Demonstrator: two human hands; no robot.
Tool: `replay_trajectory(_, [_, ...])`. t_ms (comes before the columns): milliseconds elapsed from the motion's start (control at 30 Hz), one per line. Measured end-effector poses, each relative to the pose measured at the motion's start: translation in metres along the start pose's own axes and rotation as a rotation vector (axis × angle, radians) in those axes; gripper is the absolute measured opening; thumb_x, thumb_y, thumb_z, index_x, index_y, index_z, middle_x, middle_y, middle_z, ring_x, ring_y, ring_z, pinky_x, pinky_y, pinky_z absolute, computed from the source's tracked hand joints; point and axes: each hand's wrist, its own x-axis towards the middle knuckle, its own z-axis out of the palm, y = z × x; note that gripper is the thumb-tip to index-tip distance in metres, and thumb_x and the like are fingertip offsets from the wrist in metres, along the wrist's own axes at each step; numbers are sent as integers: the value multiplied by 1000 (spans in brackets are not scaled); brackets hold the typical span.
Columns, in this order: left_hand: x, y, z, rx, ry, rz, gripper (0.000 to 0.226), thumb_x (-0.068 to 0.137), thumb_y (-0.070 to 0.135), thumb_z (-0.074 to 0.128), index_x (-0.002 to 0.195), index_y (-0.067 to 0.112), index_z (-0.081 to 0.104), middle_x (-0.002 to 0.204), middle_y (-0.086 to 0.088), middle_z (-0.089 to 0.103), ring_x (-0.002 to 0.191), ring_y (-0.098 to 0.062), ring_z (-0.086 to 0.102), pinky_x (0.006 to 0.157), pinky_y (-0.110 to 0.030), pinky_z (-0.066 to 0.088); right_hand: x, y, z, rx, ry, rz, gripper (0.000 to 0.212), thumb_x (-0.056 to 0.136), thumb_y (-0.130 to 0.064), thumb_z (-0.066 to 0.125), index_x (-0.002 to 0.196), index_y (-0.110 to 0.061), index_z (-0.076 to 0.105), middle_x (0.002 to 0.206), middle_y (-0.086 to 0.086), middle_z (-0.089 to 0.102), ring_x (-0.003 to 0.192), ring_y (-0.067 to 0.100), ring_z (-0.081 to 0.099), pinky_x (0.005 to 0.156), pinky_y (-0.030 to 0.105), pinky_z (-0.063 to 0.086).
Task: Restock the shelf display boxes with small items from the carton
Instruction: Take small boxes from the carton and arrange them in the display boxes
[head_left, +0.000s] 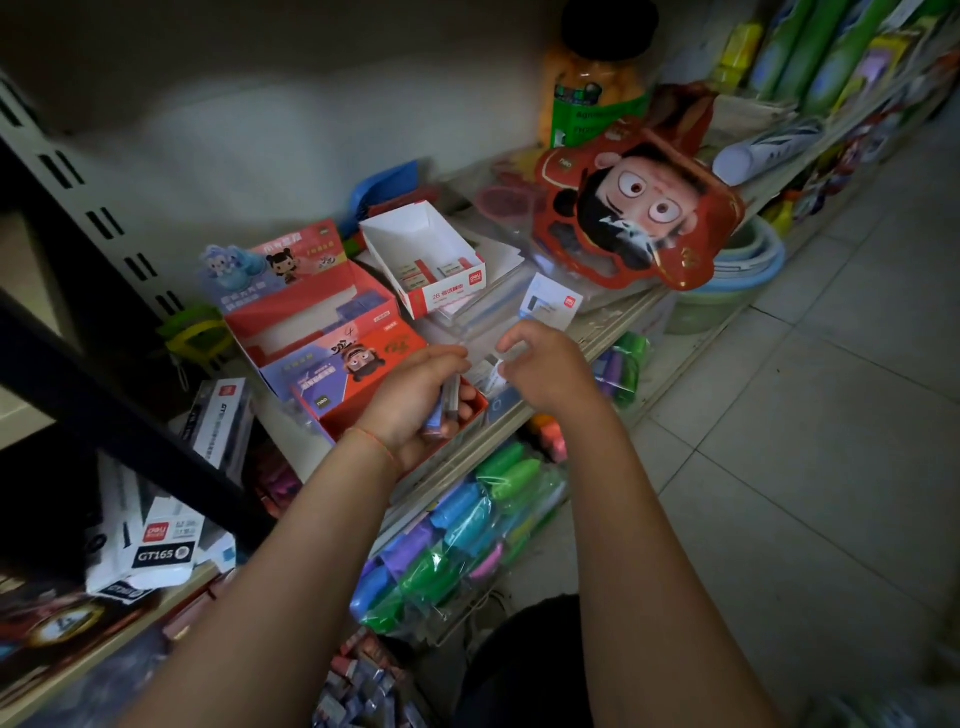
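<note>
My left hand (415, 397) grips a bunch of small stick-shaped items (445, 410) over a red display box (332, 410) at the shelf's front edge. My right hand (545, 366) hovers just to the right with curled fingers; I cannot tell whether it pinches anything. Behind stands a taller red display box (311, 317) with cartoon header card. Further back is a white and red eraser box (447, 291) holding a few erasers. At the bottom edge lies a heap of small packs (358, 691), blurred.
A small white box (550, 301) lies right of my hands. A red cartoon-face pack (639, 213) and an orange jar (592, 98) fill the shelf's right. Bagged colourful items (467, 530) hang below the shelf edge. White GT165 boxes (161, 551) sit lower left. Tiled floor lies right.
</note>
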Motion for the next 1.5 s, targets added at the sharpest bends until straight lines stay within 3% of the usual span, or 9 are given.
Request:
replay_trajectory(133, [-1, -1, -1, 12, 2, -1, 27, 95, 14, 53, 122, 10, 55, 70, -11, 56, 49, -17, 52, 39, -18, 29, -4, -5, -1, -111, -87, -5, 25, 90, -8, 53, 83, -29, 66, 110, 2, 67, 100, 21, 61, 78, 22, 43])
replay_trajectory(300, [0, -3, -1, 0, 1, -3, 27, 95, 15, 53, 122, 9, 54, 70, -10, 57, 51, -18, 52, 38, -17, 29, -3, -7, 2, 33, 55, 10, 14, 90, -10, 59, 88, -23, 66, 111, 5, 67, 106, 23, 60, 76, 22, 41])
replay_trajectory(467, [2, -4, -1, -9, 0, -8, 28, 95, 15, 53, 122, 8, 54, 71, -11, 56, 52, -18, 51, 38, -16, 29, -4, -7, 0, -229, 18, -33, 14, 91, -9, 56, 102, -11, 64, 110, 9, 66, 101, 27, 60, 75, 26, 42])
replay_trajectory(700, [3, -4, 0, -17, -8, -20, 23, 95, 16, 53, 117, 10, 53, 70, -11, 56, 53, -19, 50, 36, -15, 30, -3, -6, 2, -426, -17, 4, 40, 98, -34, 44, 113, -4, 65, 116, 17, 64, 105, 33, 60, 74, 32, 41])
replay_trajectory(833, [4, -4, -1, -15, -17, -22, 22, 95, 17, 54, 115, 9, 52, 71, -11, 56, 54, -19, 51, 36, -16, 30, -2, -8, 4, -430, -60, -11, 46, 102, -37, 32, 115, -8, 65, 119, 17, 63, 107, 32, 58, 76, 34, 41])
replay_trajectory(1000, [4, -5, -2, -30, -21, -27, 20, 94, 18, 54, 112, 9, 52, 71, -12, 56, 53, -19, 51, 36, -15, 30, -4, -7, 6, -397, -153, -9, 42, 101, -41, 35, 114, -15, 66, 121, 16, 59, 105, 31, 57, 83, 36, 46])
replay_trajectory(1167, [5, -5, -2, -35, -24, -28, 20, 94, 18, 54, 112, 9, 53, 70, -11, 57, 52, -19, 52, 36, -16, 30, -11, -16, 0, -385, -256, 4, 38, 98, -26, 38, 131, -15, 55, 138, 22, 42, 126, 31, 45, 96, 35, 41])
replay_trajectory(1300, [5, -6, -3, -42, -25, -40, 19, 94, 19, 56, 110, 10, 53, 71, -11, 57, 52, -18, 52, 37, -16, 31, -14, -19, -1, -396, -277, 1, 37, 99, -23, 36, 129, -22, 57, 143, 20, 30, 117, 31, 53, 95, 34, 42])
replay_trajectory(1500, [5, -5, -4, -37, -29, -51, 18, 94, 20, 57, 109, 10, 53, 72, -11, 58, 53, -18, 53, 38, -17, 31, -15, -21, -1, -365, -276, 21, 35, 97, -25, 40, 123, -27, 64, 140, 16, 33, 111, 29, 55, 92, 33, 43])
